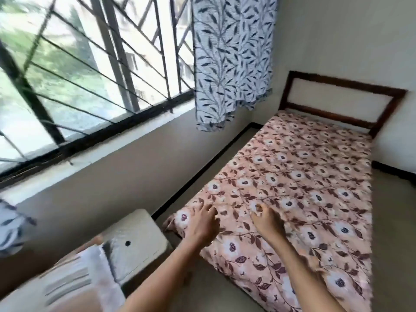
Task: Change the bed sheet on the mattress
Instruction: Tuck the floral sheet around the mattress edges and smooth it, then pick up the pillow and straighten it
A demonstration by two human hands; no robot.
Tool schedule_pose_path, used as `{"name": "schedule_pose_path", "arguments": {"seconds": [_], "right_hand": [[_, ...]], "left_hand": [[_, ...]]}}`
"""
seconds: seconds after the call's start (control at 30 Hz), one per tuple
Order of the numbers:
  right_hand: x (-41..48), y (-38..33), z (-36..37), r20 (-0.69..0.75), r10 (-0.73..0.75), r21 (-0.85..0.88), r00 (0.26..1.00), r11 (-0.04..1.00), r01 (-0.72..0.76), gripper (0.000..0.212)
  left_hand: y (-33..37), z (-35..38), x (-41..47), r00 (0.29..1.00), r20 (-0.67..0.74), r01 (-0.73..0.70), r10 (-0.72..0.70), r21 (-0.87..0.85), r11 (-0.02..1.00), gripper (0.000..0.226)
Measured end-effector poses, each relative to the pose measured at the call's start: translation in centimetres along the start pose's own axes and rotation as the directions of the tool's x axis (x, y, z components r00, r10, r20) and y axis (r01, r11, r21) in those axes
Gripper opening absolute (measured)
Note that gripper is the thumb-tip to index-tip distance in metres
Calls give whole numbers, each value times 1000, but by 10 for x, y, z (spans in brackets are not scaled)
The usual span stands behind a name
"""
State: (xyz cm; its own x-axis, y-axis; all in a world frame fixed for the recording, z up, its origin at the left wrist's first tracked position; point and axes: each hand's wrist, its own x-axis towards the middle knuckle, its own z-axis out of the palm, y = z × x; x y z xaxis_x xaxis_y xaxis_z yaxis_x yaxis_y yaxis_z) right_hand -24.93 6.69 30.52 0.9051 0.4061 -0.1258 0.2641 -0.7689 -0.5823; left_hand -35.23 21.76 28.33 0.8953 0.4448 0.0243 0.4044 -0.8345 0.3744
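Both hands reach forward over the near end of the bed. The left hand [202, 221] has its fingers [211, 210] curled and slightly spread, the tips pressing on the floral bed sheet [292, 176] near the mattress's left corner; whether they pinch fabric or merely rest on it cannot be told (the frame is motion-blurred). The right hand [265, 219] lies just beside it toward the middle of the bed, its fingers [258, 208] bunched narrow into a loose fist that touches the sheet and looks to gather a small fold, though that grip is also unclear. Both forearms are bare and stretch from the bottom edge of the view, roughly parallel, palms down. The peach sheet with white flowers and brown leaves covers the whole mattress up to the dark wooden headboard [342, 102] and lies directly under both hands. A leaf-patterned curtain [231, 59] hangs by the barred window [90, 70] on the left, and a white box [135, 242] sits on the floor beside the left corner.
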Motion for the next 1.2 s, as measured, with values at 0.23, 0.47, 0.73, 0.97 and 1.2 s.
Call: {"name": "schedule_pose_path", "arguments": {"seconds": [0.23, 0.47, 0.73, 0.97, 1.2], "right_hand": [[-57, -172, 140, 315, -368, 81, 875, 929, 362, 53], [-151, -271, 320, 658, -400, 34, 638, 862, 505, 69], [-200, -265, 462, 765, -443, -104, 468, 632, 768, 81], [-223, -284, 558, 803, -588, 3, 102, 175, 985, 106], [-224, -243, 616, 607, -794, -19, 15, 5, 1000, 47]], "left_hand": [[-207, -58, -143, 805, -154, 583, -573, 28, 812, 32], [-362, -65, -312, 499, -74, 867, -864, 46, 496, 60], [-485, -20, -433, 406, 152, 884, -901, 183, 429, 49], [-539, 36, -423, 570, 85, 787, -817, 227, 573, 92], [-563, 84, -418, 666, -183, 745, -723, 208, 634, 43]]}}
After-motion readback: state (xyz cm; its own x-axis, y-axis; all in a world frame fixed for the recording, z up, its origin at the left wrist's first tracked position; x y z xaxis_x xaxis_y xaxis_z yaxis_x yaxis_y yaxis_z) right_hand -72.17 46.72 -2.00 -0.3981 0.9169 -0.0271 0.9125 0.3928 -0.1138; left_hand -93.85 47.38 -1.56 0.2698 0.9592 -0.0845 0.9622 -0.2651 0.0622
